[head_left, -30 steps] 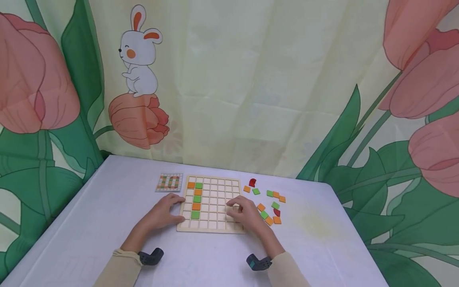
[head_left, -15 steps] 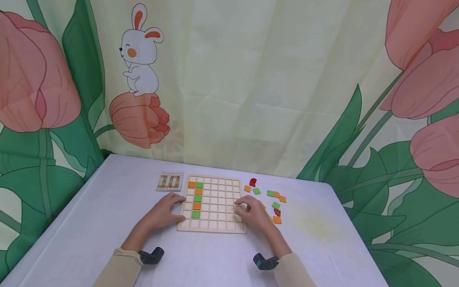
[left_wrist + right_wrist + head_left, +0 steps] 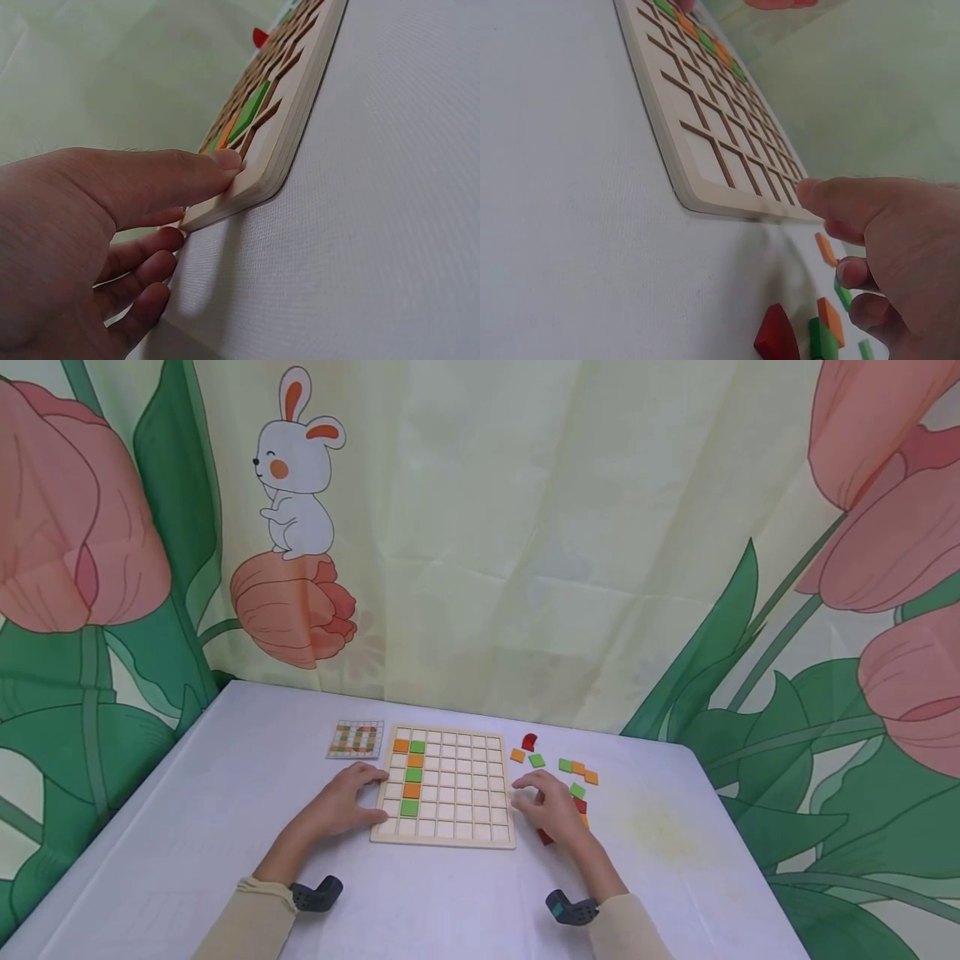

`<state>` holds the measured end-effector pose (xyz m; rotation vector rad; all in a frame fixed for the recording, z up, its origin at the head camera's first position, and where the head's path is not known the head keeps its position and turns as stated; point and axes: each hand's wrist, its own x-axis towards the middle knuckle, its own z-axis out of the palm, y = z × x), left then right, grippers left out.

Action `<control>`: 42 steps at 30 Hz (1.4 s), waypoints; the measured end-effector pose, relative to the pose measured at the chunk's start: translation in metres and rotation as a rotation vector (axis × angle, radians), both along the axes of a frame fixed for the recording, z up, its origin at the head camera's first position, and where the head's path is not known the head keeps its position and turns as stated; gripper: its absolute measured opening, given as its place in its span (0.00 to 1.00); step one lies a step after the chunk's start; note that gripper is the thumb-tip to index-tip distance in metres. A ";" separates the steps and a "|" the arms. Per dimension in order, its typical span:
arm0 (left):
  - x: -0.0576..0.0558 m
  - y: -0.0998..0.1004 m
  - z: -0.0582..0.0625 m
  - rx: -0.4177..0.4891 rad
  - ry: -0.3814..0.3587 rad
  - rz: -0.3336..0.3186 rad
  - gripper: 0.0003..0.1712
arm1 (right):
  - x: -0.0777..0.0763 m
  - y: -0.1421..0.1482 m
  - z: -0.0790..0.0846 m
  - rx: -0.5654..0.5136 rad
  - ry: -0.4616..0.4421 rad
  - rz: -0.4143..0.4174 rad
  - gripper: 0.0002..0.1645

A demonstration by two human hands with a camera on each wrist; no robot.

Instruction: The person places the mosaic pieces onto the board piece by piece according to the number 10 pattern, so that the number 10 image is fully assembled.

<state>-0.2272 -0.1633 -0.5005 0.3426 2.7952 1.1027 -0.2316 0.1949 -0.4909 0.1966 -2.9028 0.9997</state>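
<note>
A pale wooden grid board (image 3: 459,817) lies on the table. Green tiles (image 3: 409,808) and orange tiles (image 3: 412,791) sit in its left cells. My left hand (image 3: 341,802) rests at the board's left edge; in the left wrist view its thumb (image 3: 202,171) lies on the rim near a corner. Just off the right edge hovers my right hand (image 3: 553,806), fingers loosely bent and holding nothing. In the right wrist view, a red curved piece (image 3: 778,334), a green tile (image 3: 823,339) and an orange tile (image 3: 830,321) lie below that hand, which partly hides the loose pieces.
A small pattern card (image 3: 356,740) lies beyond the left hand. To the right of the board are a red curved piece (image 3: 529,742), an orange tile (image 3: 518,755) and several other loose pieces. A printed curtain (image 3: 480,552) hangs behind the white table (image 3: 420,902).
My right hand has drawn back to the right, from above the board to just past its right edge, uncovering the cells there. The left hand stays at the left edge.
</note>
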 end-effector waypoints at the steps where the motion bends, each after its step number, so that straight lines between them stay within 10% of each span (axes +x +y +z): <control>1: 0.000 0.000 0.000 -0.002 0.002 -0.001 0.38 | -0.001 0.002 0.000 -0.002 0.005 -0.003 0.12; 21: 0.000 0.000 -0.001 0.013 0.003 0.007 0.38 | 0.000 0.024 -0.009 0.129 -0.061 -0.191 0.22; 42: 0.001 0.000 0.000 0.021 -0.006 0.010 0.38 | 0.001 0.023 -0.008 0.133 -0.062 -0.205 0.20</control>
